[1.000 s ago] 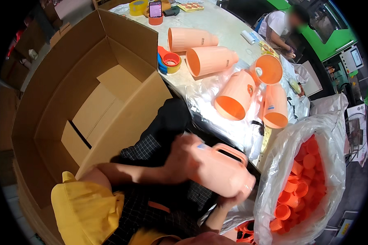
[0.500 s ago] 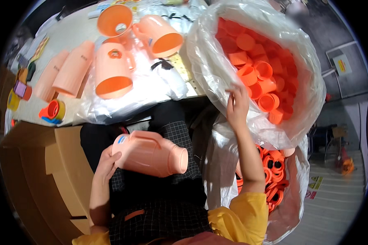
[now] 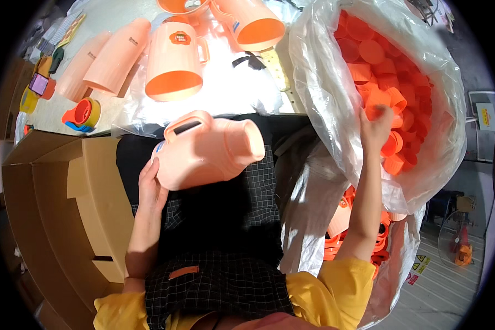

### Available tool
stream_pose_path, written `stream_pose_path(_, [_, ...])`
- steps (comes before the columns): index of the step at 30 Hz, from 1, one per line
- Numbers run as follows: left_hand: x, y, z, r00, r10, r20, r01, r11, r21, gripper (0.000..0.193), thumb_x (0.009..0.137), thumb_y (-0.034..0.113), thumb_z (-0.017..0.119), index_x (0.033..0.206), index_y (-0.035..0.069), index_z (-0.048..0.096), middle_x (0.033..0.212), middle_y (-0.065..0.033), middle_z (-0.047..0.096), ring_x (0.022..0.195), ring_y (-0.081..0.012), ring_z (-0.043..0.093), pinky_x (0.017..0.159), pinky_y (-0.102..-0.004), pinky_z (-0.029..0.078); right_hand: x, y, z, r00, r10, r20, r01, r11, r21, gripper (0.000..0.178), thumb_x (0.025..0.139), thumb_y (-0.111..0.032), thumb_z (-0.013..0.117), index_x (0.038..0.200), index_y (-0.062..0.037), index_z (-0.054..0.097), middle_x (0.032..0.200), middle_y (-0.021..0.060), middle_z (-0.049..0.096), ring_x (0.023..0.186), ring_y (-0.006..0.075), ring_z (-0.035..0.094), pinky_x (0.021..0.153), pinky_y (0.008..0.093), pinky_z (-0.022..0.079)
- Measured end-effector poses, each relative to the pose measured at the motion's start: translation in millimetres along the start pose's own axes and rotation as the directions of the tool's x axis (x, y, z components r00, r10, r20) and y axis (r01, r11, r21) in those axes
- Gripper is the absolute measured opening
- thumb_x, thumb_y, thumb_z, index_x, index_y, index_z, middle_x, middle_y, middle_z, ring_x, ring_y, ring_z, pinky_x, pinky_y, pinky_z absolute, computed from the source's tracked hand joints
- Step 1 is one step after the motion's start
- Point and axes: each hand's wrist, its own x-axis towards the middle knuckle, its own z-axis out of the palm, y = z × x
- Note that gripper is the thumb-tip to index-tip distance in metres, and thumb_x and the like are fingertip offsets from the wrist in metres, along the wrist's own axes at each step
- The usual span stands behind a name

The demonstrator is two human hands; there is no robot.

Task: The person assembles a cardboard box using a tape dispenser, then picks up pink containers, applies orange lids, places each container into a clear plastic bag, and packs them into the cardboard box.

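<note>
Currently, the left hand (image 3: 153,187) holds a glossy peach plastic jug body with a loop handle (image 3: 201,157), its thumb and fingers pressed against the base end. This jug body lies tilted in the air over the person's lap, just on the near side of the pale-topped counter's (image 3: 49,115) near edge, its open neck pointing right and its handle upward. Beyond the counter's right end, the right hand (image 3: 377,129) reaches into a large translucent plastic bag (image 3: 324,93) heaped with bright orange plastic cups (image 3: 407,91); its fingertips are at one orange cup (image 3: 377,102), but I cannot tell whether they are closed around it. On the counter, a peach jug with a round red-orange sticker (image 3: 173,61) lies with its wide open end toward the near edge, and another peach jug (image 3: 247,27) lies behind it, toward the right end. Two slender tapered peach bodies (image 3: 117,58) rest side by side farther left. Near the left end of the near edge sits a cluster of red, yellow and blue tape rolls (image 3: 95,113). A large open brown cardboard box (image 3: 107,192) stands left of the person, against the near edge, and orange-and-black rings (image 3: 382,242) fill a whitish bag (image 3: 305,203) below the cups.
</note>
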Motion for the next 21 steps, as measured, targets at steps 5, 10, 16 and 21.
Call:
stream_pose_path(5, [6, 12, 11, 0.999, 0.036, 0.001, -0.036, 0.999, 0.020, 0.041, 0.108, 0.019, 0.047, 0.139, -0.007, 0.050, 0.137, -0.0179, 0.062, 0.125, -0.0262, 0.062, 0.106, -0.0410, 0.050, -83, -82, -27, 0.801, -0.008, 0.598, -0.593, -0.144, 0.792, 0.053, 0.102, -0.042, 0.056, 0.136, -0.0019, 0.050, 0.122, 0.0171, 0.061, 0.112, 0.0329, 0.062, 0.092, 0.0400, 0.053])
stream_pose_path(10, [-8, 11, 26, 0.994, 0.040, 0.098, -0.046, 0.997, 0.060, 0.038, 0.107, 0.018, 0.051, 0.136, -0.006, 0.053, 0.132, -0.0174, 0.064, 0.121, -0.0245, 0.064, 0.104, -0.0394, 0.052, -180, -162, 13, 0.805, -0.098, 0.585, -0.582, 0.058, 0.811, 0.050, 0.107, -0.033, 0.052, 0.146, -0.0028, 0.047, 0.138, 0.0130, 0.057, 0.128, 0.0213, 0.055, 0.106, 0.0386, 0.046])
stream_pose_path(16, [-16, 19, 9, 0.995, -0.055, 0.079, 0.051, 0.998, 0.042, 0.041, 0.106, 0.018, 0.048, 0.137, -0.009, 0.052, 0.136, -0.0180, 0.062, 0.124, -0.0264, 0.062, 0.106, -0.0410, 0.050, -156, -165, -18, 0.821, -0.201, 0.534, -0.551, -0.032, 0.834, 0.043, 0.104, -0.018, 0.056, 0.141, 0.0032, 0.051, 0.141, 0.0185, 0.058, 0.131, 0.0289, 0.054, 0.112, 0.0418, 0.039])
stream_pose_path(21, [0, 23, -7, 0.997, -0.011, 0.073, 0.018, 0.995, -0.098, 0.048, 0.109, 0.025, 0.043, 0.148, -0.002, 0.044, 0.151, -0.0148, 0.051, 0.140, -0.0287, 0.048, 0.118, -0.0466, 0.038, -90, 14, 43, 0.922, -0.387, 0.028, 0.383, 0.918, 0.105, 0.038, 0.082, -0.017, 0.073, 0.118, -0.0068, 0.064, 0.126, 0.0133, 0.061, 0.123, 0.0366, 0.055, 0.104, 0.0453, 0.046])
